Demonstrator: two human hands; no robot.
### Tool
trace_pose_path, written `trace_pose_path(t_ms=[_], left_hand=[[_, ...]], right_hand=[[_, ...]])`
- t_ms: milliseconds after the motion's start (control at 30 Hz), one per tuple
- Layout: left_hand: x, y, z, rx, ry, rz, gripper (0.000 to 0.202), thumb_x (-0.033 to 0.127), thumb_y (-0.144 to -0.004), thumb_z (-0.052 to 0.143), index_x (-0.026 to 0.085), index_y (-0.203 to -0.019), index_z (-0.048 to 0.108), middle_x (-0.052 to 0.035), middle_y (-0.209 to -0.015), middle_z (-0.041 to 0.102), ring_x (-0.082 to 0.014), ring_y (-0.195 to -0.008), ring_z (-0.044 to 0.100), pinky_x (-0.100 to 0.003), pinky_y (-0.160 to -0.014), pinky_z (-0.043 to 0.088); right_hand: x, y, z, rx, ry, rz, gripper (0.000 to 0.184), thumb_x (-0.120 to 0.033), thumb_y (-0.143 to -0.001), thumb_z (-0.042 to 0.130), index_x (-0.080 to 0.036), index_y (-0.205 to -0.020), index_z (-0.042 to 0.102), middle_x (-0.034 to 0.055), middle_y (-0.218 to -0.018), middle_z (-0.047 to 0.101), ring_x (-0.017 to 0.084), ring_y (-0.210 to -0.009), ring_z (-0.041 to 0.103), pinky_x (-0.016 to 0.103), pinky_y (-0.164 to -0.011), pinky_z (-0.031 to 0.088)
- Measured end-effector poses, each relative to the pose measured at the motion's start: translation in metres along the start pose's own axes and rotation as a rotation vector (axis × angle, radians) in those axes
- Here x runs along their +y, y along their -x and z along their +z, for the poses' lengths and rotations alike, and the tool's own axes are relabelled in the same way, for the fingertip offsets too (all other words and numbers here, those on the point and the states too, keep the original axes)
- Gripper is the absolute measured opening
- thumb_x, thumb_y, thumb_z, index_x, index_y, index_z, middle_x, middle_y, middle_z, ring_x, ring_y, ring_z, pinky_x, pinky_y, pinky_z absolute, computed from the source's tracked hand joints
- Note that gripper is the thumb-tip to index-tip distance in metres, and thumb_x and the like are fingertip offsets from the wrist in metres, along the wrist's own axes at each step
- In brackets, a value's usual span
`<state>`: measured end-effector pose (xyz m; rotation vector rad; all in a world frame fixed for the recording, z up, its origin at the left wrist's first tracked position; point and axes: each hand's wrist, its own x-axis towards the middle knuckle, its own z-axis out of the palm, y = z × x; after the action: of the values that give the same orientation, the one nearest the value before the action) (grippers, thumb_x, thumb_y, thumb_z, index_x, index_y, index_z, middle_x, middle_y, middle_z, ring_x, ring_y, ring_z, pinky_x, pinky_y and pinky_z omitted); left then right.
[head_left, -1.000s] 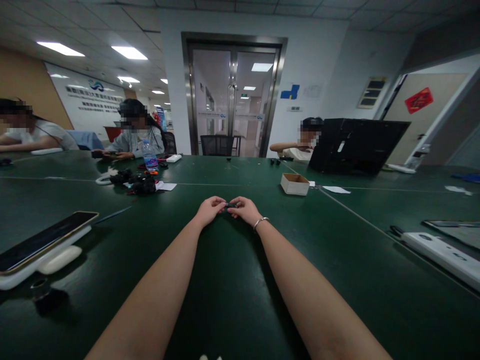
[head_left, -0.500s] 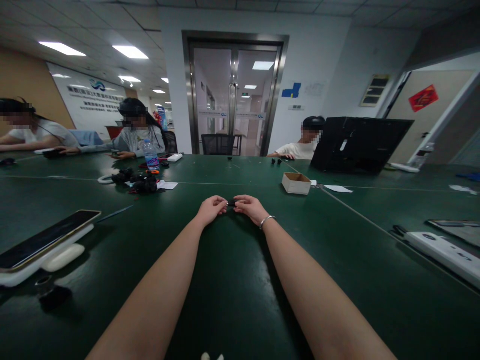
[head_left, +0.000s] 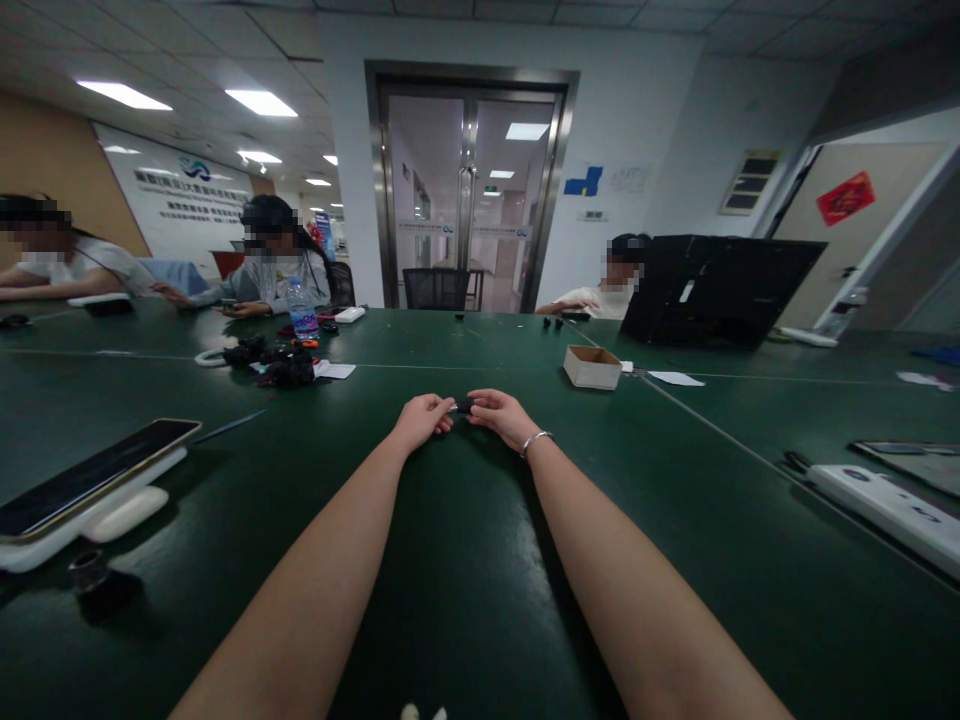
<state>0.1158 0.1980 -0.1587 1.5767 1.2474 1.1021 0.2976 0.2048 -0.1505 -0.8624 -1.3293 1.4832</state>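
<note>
Over the middle of the green table, my two hands meet at a small black part (head_left: 464,406) with a short silvery end on its left. My left hand (head_left: 421,418) pinches that silvery end between thumb and fingers. On the other side, my right hand (head_left: 505,416), with a bracelet (head_left: 535,441) at the wrist, is closed on the black body. The part is too small and too covered by fingers for me to tell its kind.
A small open box (head_left: 592,369) stands right of my hands. Left lie a heap of black parts (head_left: 289,366), a bottle (head_left: 302,310), a phone (head_left: 97,475) and a black knob-like piece (head_left: 101,590). A power strip (head_left: 892,510) lies right. People sit across the table.
A little more of the silvery end and black body shows between my fingertips. My hands have hardly moved. At far left, a person's hand has lifted off a dark object.
</note>
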Motion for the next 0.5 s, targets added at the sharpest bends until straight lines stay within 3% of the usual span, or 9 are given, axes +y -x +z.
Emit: trace_pose_path(t_ms=[500], left_hand=[[0.005,0.0052,-0.0024,0.006,-0.265,0.063,0.048,0.059,-0.078,0.041,0.016,-0.066,0.057,-0.0006,-0.053,0.056,-0.0112,-0.046,0.05,-0.023,-0.049,0.036]], right_hand=[[-0.0011,0.0005,-0.0004,-0.031,0.009,0.004,0.029,0.0,-0.07,0.061,-0.016,-0.094,0.06,0.0044,-0.096,0.056,0.008,-0.069,0.061,0.022,-0.07,0.056]])
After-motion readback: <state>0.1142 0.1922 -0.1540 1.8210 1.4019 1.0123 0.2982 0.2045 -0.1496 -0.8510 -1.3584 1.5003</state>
